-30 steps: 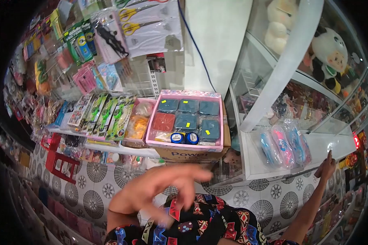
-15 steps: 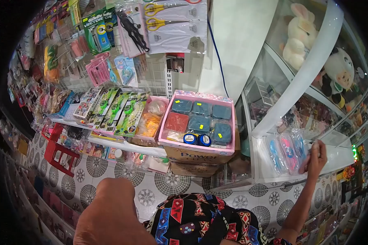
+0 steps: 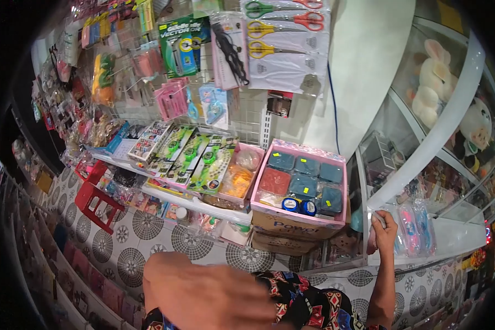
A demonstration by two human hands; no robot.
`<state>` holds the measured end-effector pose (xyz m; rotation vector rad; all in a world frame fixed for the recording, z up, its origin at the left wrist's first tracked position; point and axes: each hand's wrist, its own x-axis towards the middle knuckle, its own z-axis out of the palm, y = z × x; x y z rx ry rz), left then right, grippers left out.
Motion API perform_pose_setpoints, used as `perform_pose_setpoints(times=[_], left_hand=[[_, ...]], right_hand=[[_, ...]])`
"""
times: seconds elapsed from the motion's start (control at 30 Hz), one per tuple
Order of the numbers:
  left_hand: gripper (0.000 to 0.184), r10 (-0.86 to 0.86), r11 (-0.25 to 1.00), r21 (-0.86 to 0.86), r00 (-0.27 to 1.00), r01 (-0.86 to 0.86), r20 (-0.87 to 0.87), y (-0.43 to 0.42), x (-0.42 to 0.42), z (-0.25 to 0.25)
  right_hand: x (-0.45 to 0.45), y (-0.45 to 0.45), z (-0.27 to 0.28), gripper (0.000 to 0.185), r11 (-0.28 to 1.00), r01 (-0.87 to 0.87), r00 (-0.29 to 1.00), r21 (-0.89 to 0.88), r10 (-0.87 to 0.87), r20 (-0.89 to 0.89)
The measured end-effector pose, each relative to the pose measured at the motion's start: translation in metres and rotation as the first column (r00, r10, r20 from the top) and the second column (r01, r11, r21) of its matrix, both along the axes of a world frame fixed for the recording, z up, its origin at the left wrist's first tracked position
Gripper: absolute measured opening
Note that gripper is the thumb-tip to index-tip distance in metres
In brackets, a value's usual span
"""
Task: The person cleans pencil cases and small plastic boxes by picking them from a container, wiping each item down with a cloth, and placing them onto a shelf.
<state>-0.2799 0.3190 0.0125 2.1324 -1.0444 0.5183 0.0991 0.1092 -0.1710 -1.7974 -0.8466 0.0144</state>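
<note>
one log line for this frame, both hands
left hand: motion-blurred, over patterned shirt, grip unclear | right hand: at white shelf, beside bagged pouches, grip unclear

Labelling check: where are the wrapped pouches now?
Head view, right side: the wrapped pouches lie on the white ledge beneath the glass case, immediately right of the right hand.

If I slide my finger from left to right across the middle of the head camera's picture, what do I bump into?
Red plastic stool → green-and-white cards with green watches → pink patterned box → right hand → long pink and blue clear-wrapped pouches
</note>
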Motion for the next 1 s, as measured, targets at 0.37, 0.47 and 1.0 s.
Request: perform_pose_setpoints(times=[0.37,0.47,1.0], left_hand=[[0.028,0.092,0.873,-0.438,0.809,0.215,0.581,0.008,0.027,-0.011],[0.026,0.055,0.911,-0.399,0.926,0.107,0.374,0.031,0.001,-0.002],[0.060,0.922,0.386,0.463,0.350,-0.798,-0.167,0.163,0.139,-0.219]], right_hand=[[0.001,-0.003,-0.056,0.016,0.958,0.187,0.973,0.217,-0.150,-0.178],[0.008,-0.007,-0.063,0.016,0.949,0.231,0.965,0.215,-0.195,-0.178],[0.007,-0.005,-0.058,0.023,0.912,0.351,0.926,0.212,-0.305,-0.222]])
